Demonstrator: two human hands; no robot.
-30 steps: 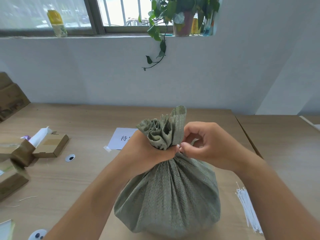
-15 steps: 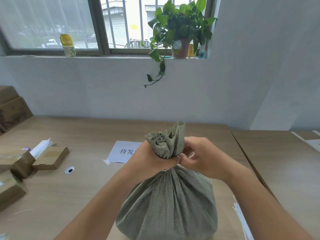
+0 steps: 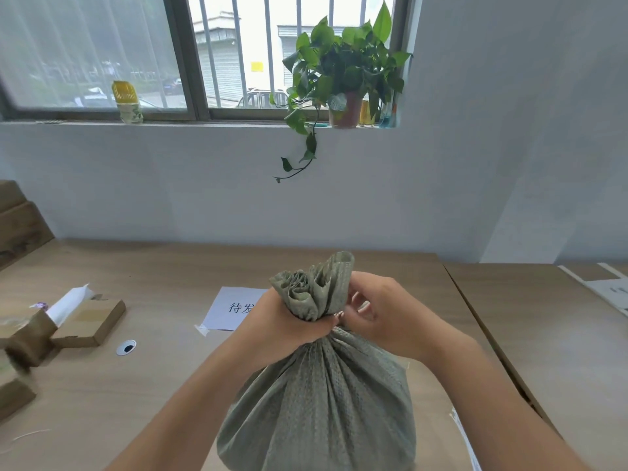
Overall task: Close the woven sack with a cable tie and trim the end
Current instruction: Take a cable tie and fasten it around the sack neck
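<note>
A grey-green woven sack [image 3: 319, 409] stands full on the wooden table [image 3: 136, 396] right in front of me. Its mouth is gathered into a pleated bunch [image 3: 316, 290] that sticks up above my fists. My left hand [image 3: 282, 321] is clenched around the neck from the left. My right hand [image 3: 390, 317] presses against the neck from the right, its fingertips pinched together. A thin pale strip [image 3: 363, 305], seemingly the cable tie, shows between those fingers. The rest of the tie is hidden.
A bundle of white cable ties [image 3: 467, 440] lies at the lower right by the table's edge. A printed paper sheet [image 3: 231, 309] lies behind the sack. Cardboard boxes [image 3: 91, 321] and a small round disc [image 3: 126, 347] sit at the left. A second table [image 3: 560, 334] adjoins on the right.
My head has tilted up, so the window and plant show more. Both hands stay at the sack's neck, the right fingers shifting slightly.
</note>
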